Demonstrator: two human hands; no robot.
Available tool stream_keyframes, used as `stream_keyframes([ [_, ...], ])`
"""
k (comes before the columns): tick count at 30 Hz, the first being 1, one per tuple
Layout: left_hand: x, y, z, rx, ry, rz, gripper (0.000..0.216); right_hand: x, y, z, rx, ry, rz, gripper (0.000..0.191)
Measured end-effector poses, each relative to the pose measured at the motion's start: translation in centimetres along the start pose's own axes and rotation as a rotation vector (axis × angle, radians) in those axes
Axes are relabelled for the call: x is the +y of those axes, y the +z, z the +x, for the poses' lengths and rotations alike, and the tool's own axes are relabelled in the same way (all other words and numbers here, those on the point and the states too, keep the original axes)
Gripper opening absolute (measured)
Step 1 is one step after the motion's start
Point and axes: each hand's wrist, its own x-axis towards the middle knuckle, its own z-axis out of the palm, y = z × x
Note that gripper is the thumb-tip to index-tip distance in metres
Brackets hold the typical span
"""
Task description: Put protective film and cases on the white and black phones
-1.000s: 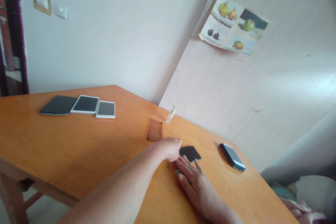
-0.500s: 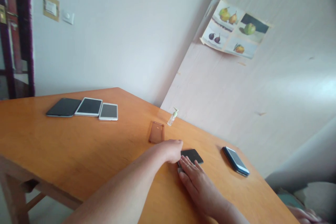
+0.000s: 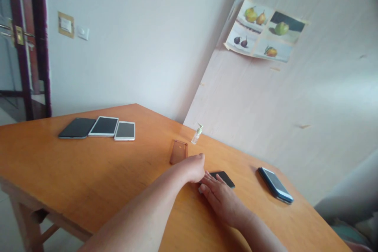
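A black phone (image 3: 225, 178) lies on the wooden table, partly covered by both hands. My left hand (image 3: 195, 167) is closed at its left edge, its fingertips mostly hidden behind the hand. My right hand (image 3: 220, 197) rests over the phone's near side with fingers stretched out flat, the tips close to the left hand. A small pale bit shows at the right thumb's tip; I cannot tell what it is. Just beyond the left wrist lies a brown see-through phone case (image 3: 179, 152). Behind that stands a small clear pump bottle (image 3: 196, 134).
At the far left of the table (image 3: 118, 181) lie a black tablet (image 3: 77, 128), a white tablet (image 3: 104, 126) and a smaller white device (image 3: 125, 130). On the right, a white-faced phone (image 3: 276, 184) sits on a dark item. A leaning board (image 3: 251, 98) bears a fruit picture (image 3: 265, 31).
The right hand's fingers have slid slightly, covering more of the phone's left part. The left hand stays at the phone's edge. The whole view has shifted a little.
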Motion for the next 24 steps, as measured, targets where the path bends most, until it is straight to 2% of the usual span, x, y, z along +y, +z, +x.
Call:
stream_keyframes([
  [2,0.1,0.3,0.0,0.009,0.008,0.005,0.032,1.3,0.6,0.3,0.034,0.087,-0.027,0.054],
  [5,0.4,0.7,-0.2,0.018,0.040,0.017,0.038,5.0,1.2,0.6,0.076,0.275,-0.085,0.055],
  [9,0.9,1.2,-0.6,0.011,0.155,0.086,0.068,8.6,1.4,0.2,0.117,0.469,-0.171,0.052],
  [12,1.3,1.4,-0.9,0.012,0.202,0.161,0.074,8.1,1.5,-0.2,0.132,0.473,-0.197,0.051],
  [18,1.2,2.1,-0.7,0.059,0.183,0.169,0.053,4.3,1.6,-0.6,0.099,0.137,-0.071,0.052],
  [20,1.0,2.3,-0.5,0.068,0.187,0.160,0.053,4.6,1.5,-0.7,0.112,0.165,-0.073,0.050],
  [24,0.8,2.7,-0.2,0.092,0.207,0.148,0.059,6.5,1.3,-0.7,0.155,0.377,-0.154,0.050],
])
